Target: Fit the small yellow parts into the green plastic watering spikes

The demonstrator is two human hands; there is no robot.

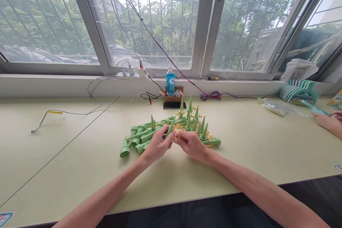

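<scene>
My left hand [157, 145] is closed around a green plastic plant-watering spike [170, 127], its pointed tip slanting up and to the right. Close against it, the fingers of my right hand [194, 145] are pinched at a small yellow plastic valve piece [175, 135], mostly hidden by the fingertips. To the left lies a heap of green spikes [139, 137], many on their sides. Several more spikes [203, 132] stand point-up behind and right of my right hand, some with yellow crosspieces. Loose yellow valve pieces [181, 127] are scattered between them.
Behind the pile are a black phone [174, 105], a small cardboard box [181, 96] and a blue-labelled bottle [170, 82]. A white cable [77, 113] crosses the table at left. At far right, another person's hand [327, 121] is near teal hangers [299, 92] and plastic bags.
</scene>
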